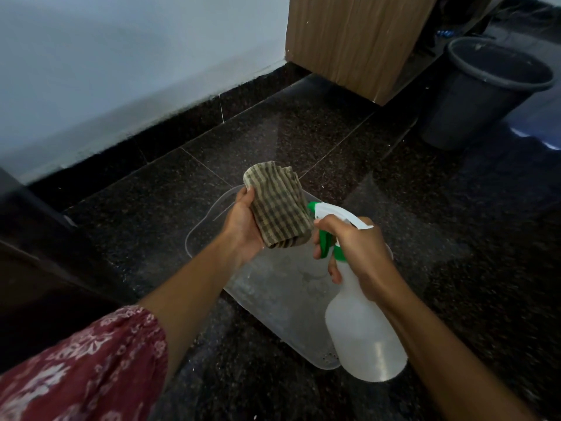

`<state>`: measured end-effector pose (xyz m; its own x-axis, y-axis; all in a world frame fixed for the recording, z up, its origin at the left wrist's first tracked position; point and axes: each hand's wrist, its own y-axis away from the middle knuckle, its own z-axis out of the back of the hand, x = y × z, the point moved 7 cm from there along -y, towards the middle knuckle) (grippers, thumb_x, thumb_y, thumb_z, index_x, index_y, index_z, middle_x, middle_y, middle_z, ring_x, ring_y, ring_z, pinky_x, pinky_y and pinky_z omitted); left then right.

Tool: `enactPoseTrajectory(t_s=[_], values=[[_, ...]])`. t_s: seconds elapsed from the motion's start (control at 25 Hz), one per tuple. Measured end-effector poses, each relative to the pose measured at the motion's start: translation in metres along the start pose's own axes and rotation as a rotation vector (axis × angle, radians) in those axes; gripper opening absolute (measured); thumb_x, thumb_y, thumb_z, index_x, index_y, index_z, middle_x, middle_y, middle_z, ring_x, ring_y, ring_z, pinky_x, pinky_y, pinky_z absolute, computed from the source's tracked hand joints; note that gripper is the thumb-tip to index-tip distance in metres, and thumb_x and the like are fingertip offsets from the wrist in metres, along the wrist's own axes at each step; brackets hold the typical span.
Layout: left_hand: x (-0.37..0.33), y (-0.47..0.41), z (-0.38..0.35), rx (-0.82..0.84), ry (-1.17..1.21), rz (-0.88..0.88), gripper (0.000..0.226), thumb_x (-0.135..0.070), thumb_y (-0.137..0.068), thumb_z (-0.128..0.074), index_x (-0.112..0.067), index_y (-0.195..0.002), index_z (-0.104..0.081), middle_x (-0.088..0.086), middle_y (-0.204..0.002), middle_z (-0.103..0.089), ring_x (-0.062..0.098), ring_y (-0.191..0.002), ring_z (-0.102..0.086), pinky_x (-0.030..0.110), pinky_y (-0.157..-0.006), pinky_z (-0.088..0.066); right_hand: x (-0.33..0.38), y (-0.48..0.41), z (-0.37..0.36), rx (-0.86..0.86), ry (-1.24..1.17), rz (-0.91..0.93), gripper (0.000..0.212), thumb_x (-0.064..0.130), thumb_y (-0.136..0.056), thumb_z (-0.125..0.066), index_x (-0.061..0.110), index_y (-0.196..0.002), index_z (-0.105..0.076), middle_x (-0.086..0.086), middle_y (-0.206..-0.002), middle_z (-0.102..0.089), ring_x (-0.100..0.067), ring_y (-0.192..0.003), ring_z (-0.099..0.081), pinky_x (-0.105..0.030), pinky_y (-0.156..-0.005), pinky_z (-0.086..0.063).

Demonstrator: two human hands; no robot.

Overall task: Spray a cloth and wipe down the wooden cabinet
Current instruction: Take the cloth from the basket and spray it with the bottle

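Note:
My left hand (241, 221) holds a folded, olive-and-tan checked cloth (277, 205) upright in the middle of the view. My right hand (355, 250) grips the neck of a white spray bottle (362, 329) with a green trigger and nozzle. The nozzle (312, 206) almost touches the cloth's right edge, and my fingers rest on the trigger. The wooden cabinet (349, 38) stands at the top, against the white wall, well beyond both hands.
A clear plastic tub (273, 299) sits on the dark speckled stone floor directly beneath my hands. A dark grey bucket (479, 95) stands to the right of the cabinet. Dark furniture (33, 253) fills the left edge.

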<state>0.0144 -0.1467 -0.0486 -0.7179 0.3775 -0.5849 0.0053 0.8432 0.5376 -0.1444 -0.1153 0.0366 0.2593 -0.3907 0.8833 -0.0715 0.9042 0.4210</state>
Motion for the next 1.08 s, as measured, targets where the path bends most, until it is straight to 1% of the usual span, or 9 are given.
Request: enactPoseTrajectory(t_s=[0.12,0.28,0.4,0.52,0.68,0.76,0.84,0.96,1.08], values=[[0.001,-0.002,0.002,0.004,0.041,0.022,0.049,-0.045,-0.096,-0.030,-0.025,-0.140,-0.038,0.012,-0.140,-0.051,0.031,-0.121,-0.054,0.044,-0.060,-0.059,0.012,0.002,0.002,-0.005,-0.047,0.206,0.024,0.028,-0.075,-0.057,0.008,-0.071,-0.070,-0.028,-0.080,-0.067,-0.022,-0.030,-0.043,-0.030,-0.040,-0.039],[0.002,-0.001,0.006,-0.025,0.003,0.000,0.048,-0.044,-0.096,-0.030,-0.026,-0.139,-0.040,0.010,-0.139,-0.052,0.030,-0.119,-0.056,0.042,-0.065,-0.058,0.026,0.004,0.000,-0.016,-0.123,0.544,0.016,0.021,-0.084,-0.050,0.027,-0.084,-0.065,0.006,-0.083,-0.070,-0.021,-0.035,-0.046,-0.027,-0.039,-0.043],[-0.003,0.003,0.009,-0.064,-0.016,-0.049,0.041,-0.039,-0.098,-0.030,-0.030,-0.136,-0.042,0.009,-0.138,-0.053,0.031,-0.121,-0.054,0.047,-0.079,-0.053,0.011,-0.007,-0.009,0.036,-0.048,0.648,0.017,0.017,-0.089,-0.047,0.028,-0.096,-0.058,-0.007,-0.090,-0.067,-0.006,-0.040,-0.049,-0.028,-0.051,-0.049],[-0.009,0.009,0.009,-0.096,-0.019,-0.084,0.039,-0.036,-0.099,-0.030,-0.030,-0.136,-0.040,0.010,-0.137,-0.053,0.031,-0.121,-0.054,0.048,-0.082,-0.051,-0.014,-0.020,-0.013,0.070,-0.017,0.635,0.017,0.017,-0.089,-0.049,0.025,-0.103,-0.056,-0.029,-0.094,-0.059,-0.005,-0.050,-0.052,-0.025,-0.057,-0.051],[-0.012,0.023,0.006,-0.116,-0.053,-0.086,0.039,-0.033,-0.099,-0.030,-0.029,-0.136,-0.040,0.009,-0.136,-0.054,0.030,-0.118,-0.055,0.046,-0.078,-0.053,-0.044,-0.021,-0.012,0.054,0.026,0.592,0.023,0.018,-0.088,-0.056,0.018,-0.111,-0.056,0.011,-0.074,-0.062,0.000,-0.062,-0.058,-0.013,-0.065,-0.047],[-0.015,0.030,0.007,-0.131,-0.077,-0.083,0.037,-0.032,-0.099,-0.031,-0.030,-0.135,-0.041,0.007,-0.136,-0.054,0.028,-0.117,-0.056,0.047,-0.080,-0.051,-0.052,-0.023,-0.009,0.065,-0.006,0.516,0.030,0.022,-0.084,-0.063,0.027,-0.112,-0.054,0.013,-0.085,-0.061,-0.002,-0.074,-0.061,-0.013,-0.073,-0.048],[-0.020,0.037,0.006,-0.136,-0.068,-0.088,0.036,-0.032,-0.100,-0.032,-0.031,-0.134,-0.042,0.007,-0.136,-0.054,0.028,-0.119,-0.055,0.050,-0.088,-0.048,-0.060,-0.023,-0.007,0.117,0.098,0.420,0.048,0.028,-0.077,-0.073,0.030,-0.117,-0.048,0.004,-0.100,-0.059,-0.014,-0.097,-0.061,-0.025,-0.091,-0.047],[-0.032,0.050,-0.001,-0.140,-0.053,-0.125,0.035,-0.030,-0.100,-0.031,-0.030,-0.133,-0.042,0.007,-0.136,-0.053,0.028,-0.121,-0.054,0.053,-0.097,-0.045,-0.074,-0.020,0.007,0.342,0.355,0.171,0.088,0.009,-0.079,-0.071,0.027,-0.145,-0.014,0.005,-0.142,-0.029,-0.010,-0.130,-0.030,-0.033,-0.108,-0.032],[-0.040,0.064,-0.015,-0.112,-0.068,-0.133,0.034,-0.031,-0.100,-0.032,-0.029,-0.132,-0.043,0.006,-0.136,-0.053,0.027,-0.117,-0.055,0.050,-0.090,-0.048,-0.040,-0.013,0.046,0.191,0.360,0.148,0.072,-0.003,-0.087,-0.052,0.022,-0.146,-0.019,-0.005,-0.154,-0.024,-0.020,-0.137,-0.030,-0.043,-0.112,-0.032]])
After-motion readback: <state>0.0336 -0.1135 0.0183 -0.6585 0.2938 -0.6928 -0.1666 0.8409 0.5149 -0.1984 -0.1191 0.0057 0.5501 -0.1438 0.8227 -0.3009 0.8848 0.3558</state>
